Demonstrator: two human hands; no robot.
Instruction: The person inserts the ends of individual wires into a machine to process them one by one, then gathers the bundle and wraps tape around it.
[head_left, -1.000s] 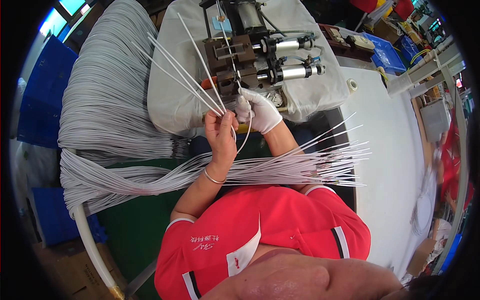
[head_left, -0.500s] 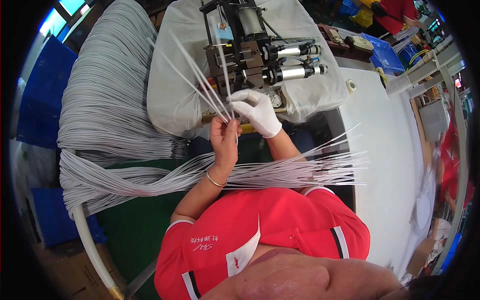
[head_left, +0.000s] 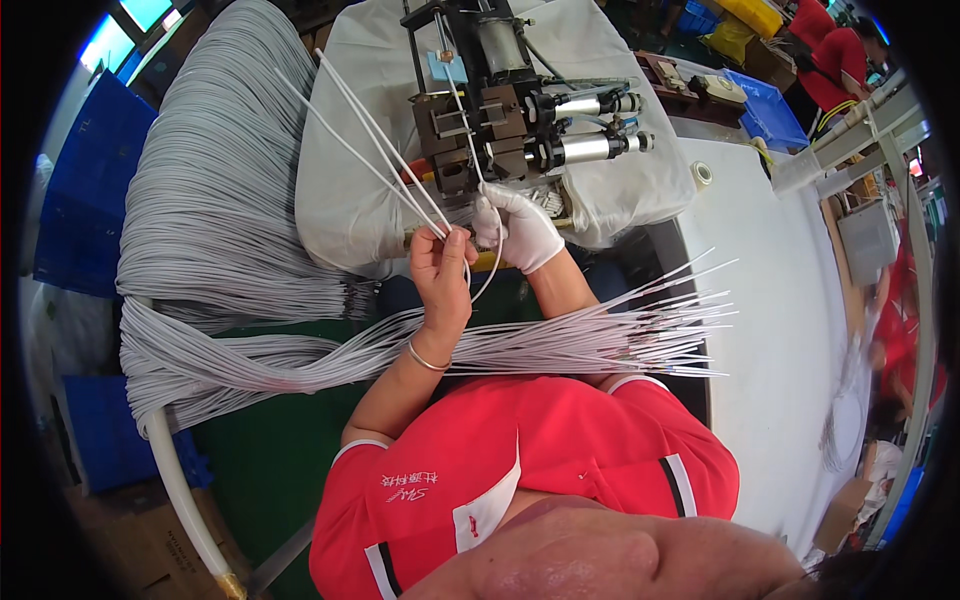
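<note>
Several white cables (head_left: 372,132) fan up and to the left out of my bare left hand (head_left: 441,268), pinched between thumb and fingers. My right hand (head_left: 522,228), in a white glove, is closed on a single white cable (head_left: 468,128). That cable runs up through the gap between the dark blocks of a machine (head_left: 480,120) with metal cylinders; its lower part loops down beneath my hands. Across my lap, under both forearms, lies a thick bundle of white cables (head_left: 560,345), their ends spread out to the right.
A huge heap of grey-white cables (head_left: 215,170) hangs at the left, over a white pipe rail (head_left: 185,490). White cloth (head_left: 350,200) covers the machine's stand. To the right stretches a white table (head_left: 765,300); a blue tray (head_left: 765,108) sits beyond it. A person in red (head_left: 845,60) is at the far right.
My right hand has moved slightly right, drawing one cable apart from the others and up into the machine's blocks. My left hand keeps the rest, shifted a little left.
</note>
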